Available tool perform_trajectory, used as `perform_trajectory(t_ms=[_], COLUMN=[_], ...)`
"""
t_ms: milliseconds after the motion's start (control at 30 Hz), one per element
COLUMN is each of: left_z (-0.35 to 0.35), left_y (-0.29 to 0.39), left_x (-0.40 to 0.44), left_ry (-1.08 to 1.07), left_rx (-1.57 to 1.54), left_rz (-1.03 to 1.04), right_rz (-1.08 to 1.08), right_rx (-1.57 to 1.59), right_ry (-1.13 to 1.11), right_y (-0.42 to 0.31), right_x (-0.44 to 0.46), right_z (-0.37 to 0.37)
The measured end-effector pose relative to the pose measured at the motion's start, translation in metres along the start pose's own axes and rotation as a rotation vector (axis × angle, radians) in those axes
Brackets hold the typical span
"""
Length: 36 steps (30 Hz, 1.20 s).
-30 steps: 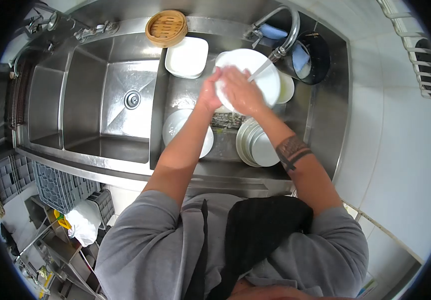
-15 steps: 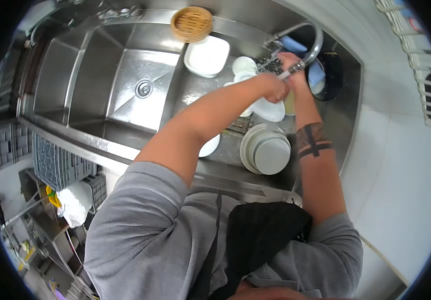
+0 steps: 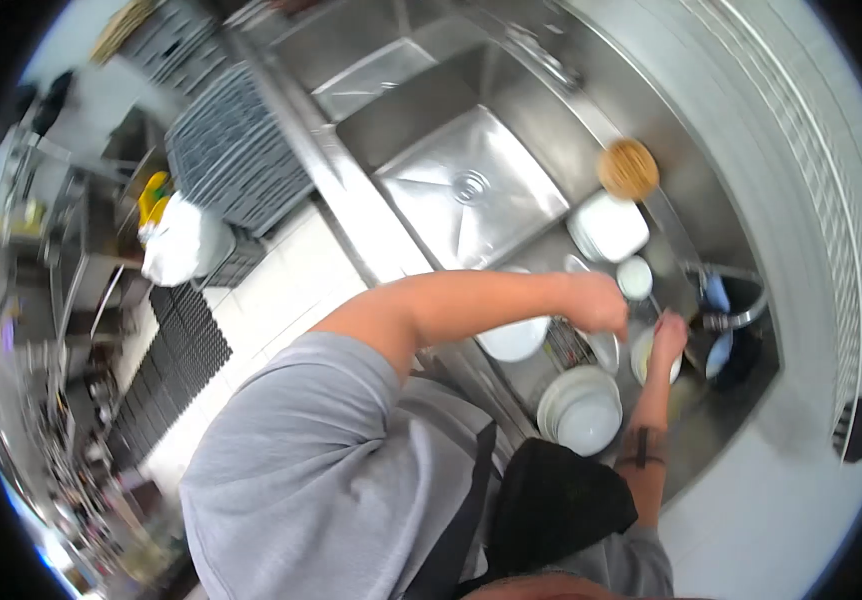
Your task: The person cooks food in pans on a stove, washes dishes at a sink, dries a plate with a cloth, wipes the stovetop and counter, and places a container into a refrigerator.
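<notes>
My left hand [image 3: 596, 303] hangs over the right sink basin, its fingers curled, above a white oval dish [image 3: 606, 350]. Whatever those fingers hold, if anything, is too small to make out. Beside the faucet, my right hand [image 3: 668, 335] is closed over a white bowl [image 3: 645, 357], and its fingertips are blurred. A small white cup [image 3: 635, 278] lies between the hands and the stacked square white dishes [image 3: 611, 228]. Nearest my body are stacked round bowls [image 3: 587, 415] and a white plate [image 3: 516, 338].
A bamboo steamer [image 3: 629, 169] rests at the sink's back edge. The faucet [image 3: 736, 318] arches by a dark bucket [image 3: 741, 360] with blue cloths. An adjoining basin [image 3: 471, 185] lies left. Grey dish racks [image 3: 236, 145] and a white bag [image 3: 186, 240] are farther left.
The view has turned and shifted. The large white plate seen between my hands a second ago is no longer there. My hands have moved apart, the left one away from the faucet.
</notes>
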<state>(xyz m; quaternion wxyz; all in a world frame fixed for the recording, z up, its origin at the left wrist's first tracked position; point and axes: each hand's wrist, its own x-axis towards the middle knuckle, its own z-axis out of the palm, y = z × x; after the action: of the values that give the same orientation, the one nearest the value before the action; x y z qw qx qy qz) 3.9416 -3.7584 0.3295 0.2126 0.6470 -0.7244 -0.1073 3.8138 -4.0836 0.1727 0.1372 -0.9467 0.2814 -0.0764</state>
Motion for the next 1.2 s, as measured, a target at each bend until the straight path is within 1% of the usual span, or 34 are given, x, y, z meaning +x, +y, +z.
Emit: perform_trajectory(t_ms=[33, 67, 100, 133, 167, 200, 267, 300, 333, 400, 433, 467, 533, 600, 633, 667, 700, 733, 767, 833, 867, 933, 1000, 1067, 1133, 1200], left_z=[-0.014, -0.031, -0.05, -0.067, -0.078, -0.091, -0.115, -0.127, -0.135, -0.143, -0.145, -0.145, -0.133, -0.109, -0.097, -0.085, -0.074, -0.062, -0.048, -0.015, -0.001, 0.029, 0.059, 0.083, 0.093, 0.08], left_y=[0.006, 0.012, 0.021, 0.03, 0.036, 0.043, 0.06, 0.072, 0.082, 0.107, 0.124, 0.138, 0.161, 0.169, 0.179, 0.191, 0.206, 0.222, 0.237, 0.262, 0.276, 0.307, 0.338, 0.379, 0.42, 0.462], left_x=[-0.013, -0.031, -0.057, -0.084, -0.11, -0.145, -0.224, -0.27, -0.315, -0.402, -0.445, -0.491, -0.572, -0.648, -0.686, -0.723, -0.755, -0.784, -0.81, -0.866, -0.891, -0.935, -0.975, -1.01, -1.025, -1.032], left_ry=[0.011, 0.017, 0.037, 0.164, 0.284, 0.307, 0.521, 0.593, 0.615, 0.696, 0.704, 0.724, 0.713, 0.826, 0.81, 0.723, 0.698, 0.668, 0.679, 0.776, 0.779, 0.861, 0.938, 1.095, 1.238, 1.485], left_rx=[0.059, 0.119, 0.151, 0.197, 0.242, 0.268, 0.361, 0.37, 0.4, 0.502, 0.544, 0.58, 0.66, 0.733, 0.727, 0.717, 0.672, 0.62, 0.613, 0.54, 0.548, 0.522, 0.53, 0.563, 0.558, 0.505], left_rz=[0.032, 0.071, 0.035, 0.127, 0.214, 0.173, 0.265, 0.224, 0.183, -0.009, -0.119, -0.169, -0.479, -0.614, -0.723, -0.864, -1.003, -1.135, -1.164, -1.389, -1.423, -1.65, -1.859, -2.008, -2.309, -2.591], right_rz=[0.011, -0.176, -0.219, -0.347, -0.3, -0.252, -0.242, -0.207, -0.176, -0.184, -0.159, -0.137, -0.115, -0.106, -0.104, -0.108, -0.115, -0.131, -0.15, -0.226, -0.283, -0.452, -0.645, -0.834, -1.026, -1.26], right_rx=[0.407, 0.297, 0.143, 0.093, 0.081, 0.059, 0.206, 0.175, 0.145, 0.24, 0.188, 0.151, 0.074, 0.013, -0.019, -0.049, -0.074, -0.097, -0.106, -0.104, -0.084, -0.001, 0.128, 0.295, 0.548, 0.649], right_ry=[-0.053, -0.105, -0.295, -0.258, -0.338, -0.416, -0.45, -0.413, -0.374, -0.286, -0.329, -0.335, -0.301, -0.262, -0.24, -0.21, -0.174, -0.127, -0.071, 0.058, 0.129, 0.267, 0.327, 0.204, 0.02, -0.125], right_y=[-0.005, -0.025, -0.059, -0.059, -0.048, -0.048, -0.102, -0.117, -0.126, -0.159, -0.13, -0.144, -0.194, -0.247, -0.276, -0.309, -0.34, -0.375, -0.412, -0.5, -0.551, -0.667, -0.8, -0.951, -1.104, -1.253], right_x=[-0.022, -0.049, -0.073, -0.088, -0.099, -0.106, -0.134, -0.14, -0.143, -0.156, -0.138, -0.131, -0.126, -0.115, -0.109, -0.102, -0.094, -0.086, -0.078, -0.064, -0.058, -0.051, -0.065, -0.109, -0.165, -0.266], right_z=[0.008, 0.003, -0.024, -0.018, -0.007, -0.001, -0.029, -0.033, -0.033, -0.031, 0.001, 0.01, 0.017, 0.022, 0.024, 0.027, 0.029, 0.033, 0.038, 0.054, 0.066, 0.101, 0.137, 0.171, 0.226, 0.268])
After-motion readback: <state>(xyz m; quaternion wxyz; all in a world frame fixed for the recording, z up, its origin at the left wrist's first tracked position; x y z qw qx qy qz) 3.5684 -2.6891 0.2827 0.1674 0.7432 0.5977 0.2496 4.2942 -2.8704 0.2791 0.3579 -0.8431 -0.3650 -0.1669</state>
